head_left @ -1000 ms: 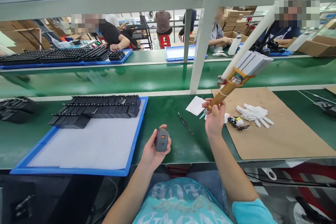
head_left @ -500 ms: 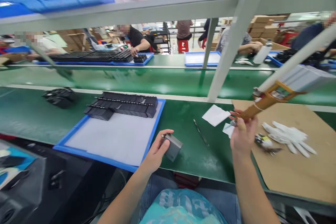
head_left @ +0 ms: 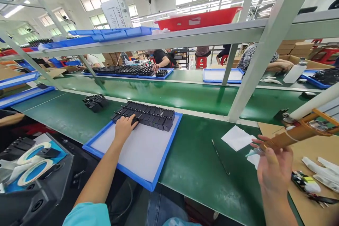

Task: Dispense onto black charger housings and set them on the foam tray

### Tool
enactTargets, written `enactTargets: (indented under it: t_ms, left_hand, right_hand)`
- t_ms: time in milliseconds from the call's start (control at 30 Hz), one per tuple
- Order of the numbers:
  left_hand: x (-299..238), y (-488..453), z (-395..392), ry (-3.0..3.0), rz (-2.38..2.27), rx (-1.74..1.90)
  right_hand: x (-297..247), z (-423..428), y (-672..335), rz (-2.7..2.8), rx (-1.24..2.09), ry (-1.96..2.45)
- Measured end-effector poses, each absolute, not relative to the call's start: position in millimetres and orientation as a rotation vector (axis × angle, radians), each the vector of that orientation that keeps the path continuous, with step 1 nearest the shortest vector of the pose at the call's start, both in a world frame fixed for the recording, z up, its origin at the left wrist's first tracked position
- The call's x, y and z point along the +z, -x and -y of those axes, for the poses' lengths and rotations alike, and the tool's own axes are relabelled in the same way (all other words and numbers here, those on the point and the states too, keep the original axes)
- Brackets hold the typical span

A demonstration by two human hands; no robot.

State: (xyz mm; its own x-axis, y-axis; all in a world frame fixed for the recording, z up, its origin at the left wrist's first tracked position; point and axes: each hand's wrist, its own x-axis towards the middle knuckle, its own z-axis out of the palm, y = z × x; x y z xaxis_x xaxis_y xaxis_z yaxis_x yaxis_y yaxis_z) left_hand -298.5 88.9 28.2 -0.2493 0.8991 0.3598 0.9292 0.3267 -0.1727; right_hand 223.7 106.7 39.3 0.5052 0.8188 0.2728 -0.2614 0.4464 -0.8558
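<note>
My left hand [head_left: 124, 127] reaches over the blue-rimmed tray [head_left: 166, 164], its fingers closed on a small black box [head_left: 135, 123] at the front of the rows. Several similar black boxes [head_left: 150, 117] stand in rows along the tray's far side. On the right, my right hand [head_left: 275, 166] is wrapped round an amber glue syringe [head_left: 284, 138] with a teal tip pointing left. Under that tip lie white paper pieces [head_left: 237, 137]. Metal tweezers [head_left: 220, 157] rest on the green bench between my hands.
A cluster of black boxes [head_left: 94, 102] sits left of the tray. White gloves [head_left: 324, 171] and a small tool [head_left: 307, 183] lie on cardboard at right. A slanted post [head_left: 254, 74] rises behind. Tape rolls [head_left: 35, 173] lie at lower left. Co-workers sit across the bench.
My left hand has carried the box from the bench front leftward to the rows in the tray. The syringe stays in my right hand. The view has tilted up and shifted left.
</note>
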Motion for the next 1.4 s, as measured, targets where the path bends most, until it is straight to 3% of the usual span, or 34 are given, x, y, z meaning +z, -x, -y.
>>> enactTargets:
  t_ms: [467, 667, 833, 1400]
  left_hand:
    - [8.1, 310.8, -85.5, 1.398, 2.249, -0.428]
    - [12.2, 330.9, -75.5, 1.070, 2.675, -0.708]
    - [11.6, 348.9, -75.1, 1.298, 2.832, -0.695]
    - [21.1, 307.0, -76.3, 1.639, 2.520, -0.729]
  right_hand:
    - [33.4, -111.0, -229.8, 0.765, 0.725, 0.843]
    - [32.3, -107.1, -230.1, 0.804, 0.773, 0.806]
    - [33.8, -105.3, -228.8, 0.799, 0.780, 0.785]
    - [29.0, -108.0, -224.2, 0.805, 0.705, 0.898]
